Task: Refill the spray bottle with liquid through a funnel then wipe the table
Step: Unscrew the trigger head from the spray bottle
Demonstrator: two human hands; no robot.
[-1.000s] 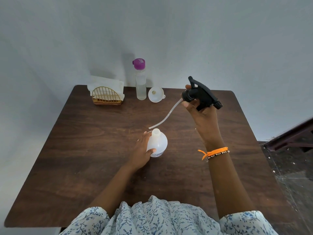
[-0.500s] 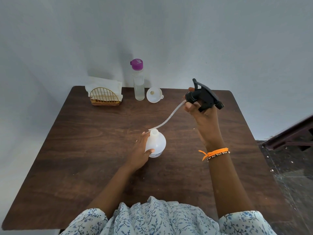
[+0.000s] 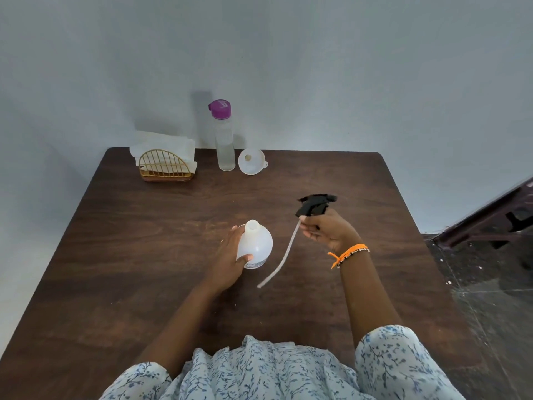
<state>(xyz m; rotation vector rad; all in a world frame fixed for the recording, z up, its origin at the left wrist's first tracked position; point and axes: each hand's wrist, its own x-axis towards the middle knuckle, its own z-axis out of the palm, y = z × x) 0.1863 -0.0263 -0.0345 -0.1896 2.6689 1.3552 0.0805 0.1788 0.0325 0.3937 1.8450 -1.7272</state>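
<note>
Head view: dark wooden table (image 3: 144, 255) against pale wall (image 3: 317, 67); left hand (image 3: 227, 255) gripping spray bottle (image 3: 256, 243), right hand (image 3: 328, 229) trigger head (image 3: 314, 204).

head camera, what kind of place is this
Probably a plain room at home, though I can't be sure: a dark wooden table pushed against a bare pale wall, a napkin holder at its far edge, and a dark tiled floor on the right.

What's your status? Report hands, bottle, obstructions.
Left hand holds open spray bottle. Right hand grips sprayer head, tube dangling. Funnel untouched, path clear.
</note>
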